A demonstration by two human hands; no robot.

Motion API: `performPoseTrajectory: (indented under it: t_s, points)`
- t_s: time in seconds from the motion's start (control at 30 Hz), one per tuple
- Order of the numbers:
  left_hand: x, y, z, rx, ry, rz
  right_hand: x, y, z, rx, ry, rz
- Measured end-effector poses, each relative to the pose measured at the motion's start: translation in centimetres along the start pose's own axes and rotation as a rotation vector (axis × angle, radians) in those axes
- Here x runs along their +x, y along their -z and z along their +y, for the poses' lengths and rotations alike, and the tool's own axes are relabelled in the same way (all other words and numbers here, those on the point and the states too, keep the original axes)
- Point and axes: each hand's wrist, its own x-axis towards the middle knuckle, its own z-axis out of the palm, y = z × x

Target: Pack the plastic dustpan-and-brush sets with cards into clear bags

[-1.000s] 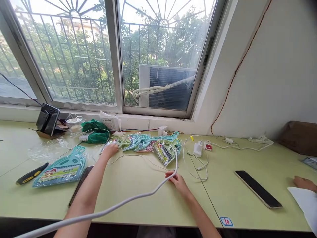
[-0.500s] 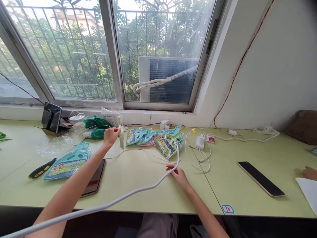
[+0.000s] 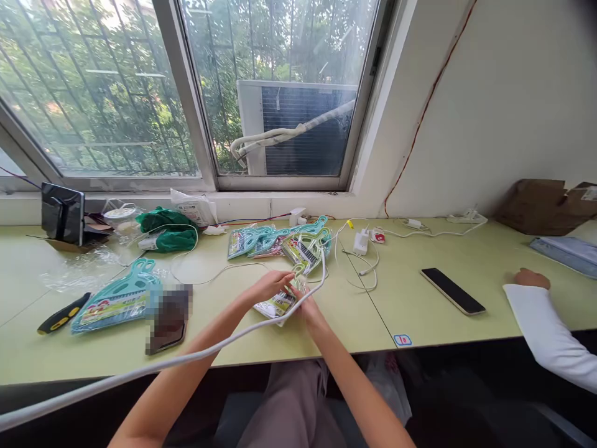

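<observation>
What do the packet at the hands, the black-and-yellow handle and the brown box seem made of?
Packet: probably clear, glossy plastic film, by its bright glints, around something printed.
Black-and-yellow handle: likely moulded plastic or rubber; its smooth, two-tone form suggests it, though which stays open.
Brown box: apparently cardboard, dull and matt, judging by its plain brown faces and uneven top edge.

Printed, clear-wrapped packet (image 3: 275, 305), apparently tilted, far end partly covered.

Green-and-white packet (image 3: 275, 305), pale-green table (image 3: 354, 323)
</observation>
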Motion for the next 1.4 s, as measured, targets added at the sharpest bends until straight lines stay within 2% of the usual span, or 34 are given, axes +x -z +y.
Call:
performPoseTrajectory:
  t_s: [0.1, 0.17, 0.2, 0.3, 0.37, 0.43, 0.5, 0.53, 0.67, 0.8, 0.9, 1.03, 1.17, 1.4]
  points:
    - [0.3, -0.9, -1.9, -0.017, -0.036, 0.057, 0.5, 3.5, -1.2, -0.204, 0.045, -0.11]
    - [0.6, -2.3, -3.4, 0.072, -0.07, 0.088, 0.9, 4.6, -2.6, -0.368, 0.126, -0.177]
    - [0.8, -3.1, -4.1, 0.115, -0.076, 0.076, 1.0, 4.8, -3.2, -0.461, 0.168, -0.151]
    - [1.3, -5.1, -5.3, 0.238, -0.062, 0.032, 1.2, 4.4, -4.3, -0.767, 0.339, 0.068]
    - [1.7, -5.6, -5.5, 0.298, -0.056, 0.03, 0.8, 4.0, -4.1, -0.917, 0.466, 0.096]
    - [2.2, -5.5, -5.6, 0.322, -0.058, 0.027, -0.1, 4.0, -3.7, -0.992, 0.538, -0.043]
    - [2.5, -5.3, -5.6, 0.319, -0.06, 0.022, -1.2, 4.4, -3.4, -1.017, 0.533, -0.18]
    - [2.7, -5.2, -5.6, 0.313, -0.057, 0.025, -1.7, 4.7, -3.4, -1.027, 0.514, -0.209]
    - [3.1, -5.1, -5.7, 0.283, -0.033, 0.047, -3.2, 5.2, -4.1, -1.086, 0.481, -0.21]
    - [3.2, -5.0, -5.7, 0.275, -0.025, 0.039, -3.2, 4.9, -4.2, -1.139, 0.476, -0.244]
    - [3.1, -4.9, -5.7, 0.284, -0.036, 0.023, -3.0, 4.8, -3.4, -1.131, 0.463, -0.223]
    - [3.1, -4.8, -5.8, 0.306, -0.044, 0.015, -3.0, 5.0, -2.5, -1.161, 0.506, -0.133]
    - [3.0, -4.9, -5.9, 0.323, -0.054, 0.018, -2.8, 5.2, -2.1, -1.204, 0.542, -0.128]
    - [2.9, -4.6, -5.5, 0.338, -0.041, 0.011, -2.1, 7.5, -3.1, -1.518, 0.588, -0.027]
